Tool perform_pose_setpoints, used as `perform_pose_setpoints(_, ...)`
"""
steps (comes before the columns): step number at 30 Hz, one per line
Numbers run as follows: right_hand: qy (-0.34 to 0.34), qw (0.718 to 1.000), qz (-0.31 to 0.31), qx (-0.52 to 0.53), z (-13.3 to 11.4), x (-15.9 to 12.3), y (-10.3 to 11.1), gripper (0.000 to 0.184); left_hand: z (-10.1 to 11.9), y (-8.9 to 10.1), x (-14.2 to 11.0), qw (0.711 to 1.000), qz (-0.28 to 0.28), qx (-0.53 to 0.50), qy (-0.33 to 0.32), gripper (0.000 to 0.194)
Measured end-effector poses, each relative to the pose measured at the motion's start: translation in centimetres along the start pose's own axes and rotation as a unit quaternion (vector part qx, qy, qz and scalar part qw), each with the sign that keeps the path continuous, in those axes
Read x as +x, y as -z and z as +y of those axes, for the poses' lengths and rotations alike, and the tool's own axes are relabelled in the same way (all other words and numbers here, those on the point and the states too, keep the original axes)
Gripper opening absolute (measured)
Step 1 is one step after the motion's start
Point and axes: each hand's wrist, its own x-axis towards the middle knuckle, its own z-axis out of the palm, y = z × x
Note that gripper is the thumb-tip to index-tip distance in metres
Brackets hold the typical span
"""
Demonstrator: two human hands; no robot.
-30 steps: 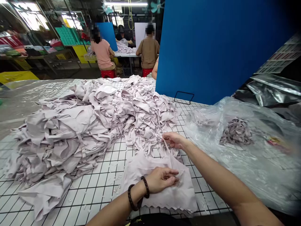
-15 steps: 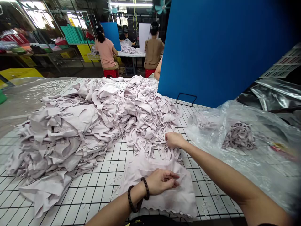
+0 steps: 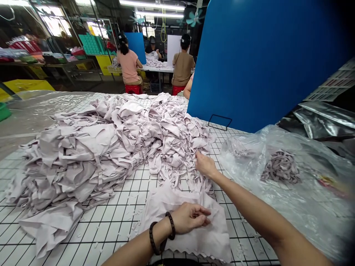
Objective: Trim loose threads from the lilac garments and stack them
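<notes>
My left hand (image 3: 191, 218), two dark beaded bracelets at its wrist, rests on a pale lilac garment (image 3: 213, 240) with a wavy hem, laid flat at the table's front. Its fingers are loosely bent and apart, with nothing visible in them. Further up, my right hand (image 3: 205, 164) is closed, its fingertips pinched at the right edge of a large pile of pale lilac garments (image 3: 130, 129). What the pinch holds is too small to make out. Thin straps (image 3: 172, 175) trail from the pile toward the flat garment.
A clear plastic bag (image 3: 249, 162) with a bundle of lilac strips (image 3: 283, 166) lies at right. Behind it a blue panel (image 3: 257, 66) stands near a black wire stand (image 3: 220, 122). Small scraps dot the gridded table (image 3: 116, 225). Several people (image 3: 129, 64) sit at a far table.
My right hand has risen slightly at the pile's edge, its fingers now pointing more upward. My left hand stays on the flat garment. The view has tilted up a little.
</notes>
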Motion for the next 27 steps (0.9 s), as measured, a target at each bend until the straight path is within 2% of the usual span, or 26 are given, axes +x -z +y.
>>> perform_pose_setpoints(3,0.018,0.999,0.028,0.016,0.2,0.1,1.1,0.028,0.0,-0.1,0.0,0.999,-0.003,-0.032,0.01,0.046)
perform_pose_setpoints(6,0.105,0.989,0.08,0.07,0.3,-1.2,2.8,0.029,0.7,-0.2,0.1,0.993,0.024,-0.119,0.001,0.057)
perform_pose_setpoints(7,0.145,0.979,0.102,0.097,0.3,-2.1,3.4,0.028,1.1,-0.1,0.1,0.986,0.061,-0.153,-0.014,0.061)
perform_pose_setpoints(10,0.244,0.944,0.149,0.165,0.4,-5.0,4.7,0.026,2.9,0.3,0.2,0.945,0.234,-0.211,-0.088,0.071)
perform_pose_setpoints(11,0.265,0.936,0.154,0.174,0.5,-5.9,5.0,0.026,3.6,0.5,0.3,0.931,0.276,-0.216,-0.105,0.073)
perform_pose_setpoints(12,0.28,0.93,0.155,0.179,0.5,-6.7,5.2,0.025,4.2,0.8,0.3,0.923,0.295,-0.219,-0.111,0.074)
perform_pose_setpoints(13,0.288,0.928,0.154,0.181,0.6,-7.4,5.3,0.025,4.7,1.1,0.4,0.925,0.29,-0.221,-0.106,0.072)
perform_pose_setpoints(15,0.289,0.93,0.138,0.182,0.8,-8.3,5.3,0.025,5.3,1.6,0.5,0.942,0.24,-0.225,-0.072,0.058)
perform_pose_setpoints(18,0.263,0.942,0.094,0.188,1.4,-8.6,5.1,0.027,5.5,2.0,0.6,0.956,0.183,-0.229,-0.029,0.042)
perform_pose_setpoints(21,0.25,0.952,0.053,0.166,2.2,-8.0,4.8,0.029,5.4,1.8,0.5,0.951,0.175,-0.254,-0.013,0.041)
perform_pose_setpoints(27,0.194,0.98,0.017,0.038,4.0,-5.1,3.3,0.03,5.8,1.3,0.9,0.942,0.161,-0.294,-0.01,0.034)
